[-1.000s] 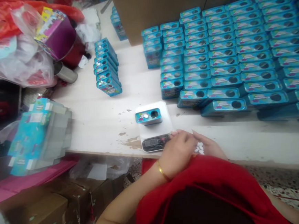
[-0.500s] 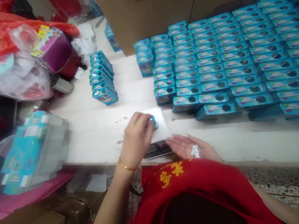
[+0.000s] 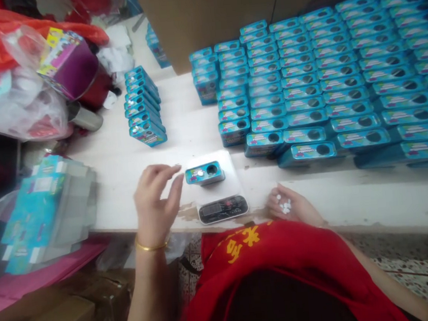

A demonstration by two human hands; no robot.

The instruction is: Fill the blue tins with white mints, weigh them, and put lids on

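A blue tin [image 3: 196, 179] with a dark round hole in its top stands upright on a white kitchen scale [image 3: 231, 176]. One white piece shows on the tin's top, beside the hole. Left of the tin is my left hand [image 3: 153, 197], thumb and fingers apart, touching nothing. My right hand [image 3: 302, 207], palm up with curled fingers, cradles several small white tablets [image 3: 286, 207] to the right of the scale. The scale's dark display panel [image 3: 223, 209] faces me; its reading is too blurred to make out.
Many blue tins [image 3: 302, 106] stand in tight rows on the right of the table. A shorter row of tins [image 3: 147, 131] stands at left. Flattened blue cartons [image 3: 35, 214], plastic bags [image 3: 28, 106] and a purple box [image 3: 71, 65] crowd the left; a large cardboard box [image 3: 213, 12] stands behind.
My left hand has moved left off the tin, uncovering its top. My right hand has shifted right, away from the scale, and its fingers have curled around the tablets.
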